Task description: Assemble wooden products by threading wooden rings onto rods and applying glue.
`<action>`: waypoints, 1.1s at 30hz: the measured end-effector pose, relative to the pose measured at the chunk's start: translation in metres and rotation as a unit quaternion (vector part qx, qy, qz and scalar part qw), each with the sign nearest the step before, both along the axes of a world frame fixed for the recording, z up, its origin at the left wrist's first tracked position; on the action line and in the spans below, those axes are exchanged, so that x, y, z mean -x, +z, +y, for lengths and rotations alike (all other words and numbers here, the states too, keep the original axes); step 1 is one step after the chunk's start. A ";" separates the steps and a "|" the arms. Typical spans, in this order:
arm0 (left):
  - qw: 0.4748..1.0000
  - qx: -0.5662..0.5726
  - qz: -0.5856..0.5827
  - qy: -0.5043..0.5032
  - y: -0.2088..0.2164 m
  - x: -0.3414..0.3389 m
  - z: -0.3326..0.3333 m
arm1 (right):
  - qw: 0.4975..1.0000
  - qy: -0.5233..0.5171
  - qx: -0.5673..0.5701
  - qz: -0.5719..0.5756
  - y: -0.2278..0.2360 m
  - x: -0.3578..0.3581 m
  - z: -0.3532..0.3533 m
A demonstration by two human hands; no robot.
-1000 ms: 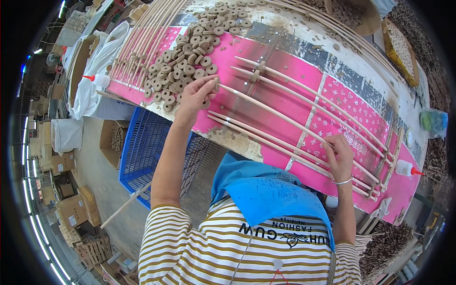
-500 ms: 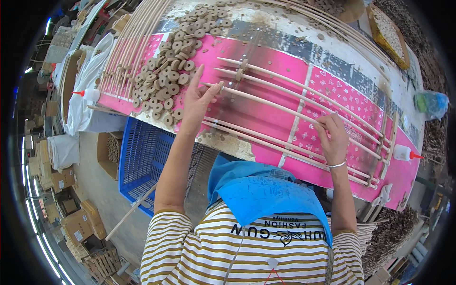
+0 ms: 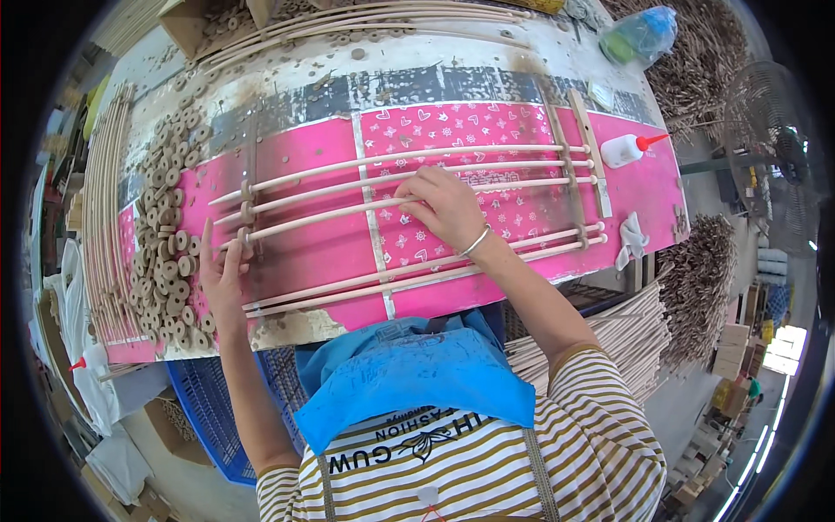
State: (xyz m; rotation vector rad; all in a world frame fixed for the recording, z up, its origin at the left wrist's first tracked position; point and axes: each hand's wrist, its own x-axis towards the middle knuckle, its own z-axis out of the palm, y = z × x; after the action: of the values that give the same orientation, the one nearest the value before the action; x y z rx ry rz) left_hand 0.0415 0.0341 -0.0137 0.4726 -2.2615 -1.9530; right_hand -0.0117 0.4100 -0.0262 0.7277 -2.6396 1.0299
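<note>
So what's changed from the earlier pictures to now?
The round brown ring has slid inward from the tip of the pale wooden rod, toward the right hand. On the left hand, the index finger has straightened away from the ring. The view has swung rightward. The right hand still pinches the rod; the brown ring heap remains.

The person's left forearm (image 3: 250, 396) reaches ahead to a left hand (image 3: 224, 277) with index finger extended and thumb bent inward, while the right forearm (image 3: 535, 296) slants inward to a right hand (image 3: 444, 205), knuckles up, thumb and fingertips pinching.
</note>
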 end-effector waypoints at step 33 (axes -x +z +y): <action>0.840 0.525 0.126 -0.059 -0.004 0.000 -0.003 | 0.991 -0.006 -0.113 0.069 -0.005 0.006 0.005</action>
State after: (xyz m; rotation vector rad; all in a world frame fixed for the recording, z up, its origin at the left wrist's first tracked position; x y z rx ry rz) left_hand 0.0411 0.0307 -0.0174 -0.0712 -2.7221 -0.4858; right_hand -0.0174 0.4152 -0.0311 0.7954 -2.6626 0.6566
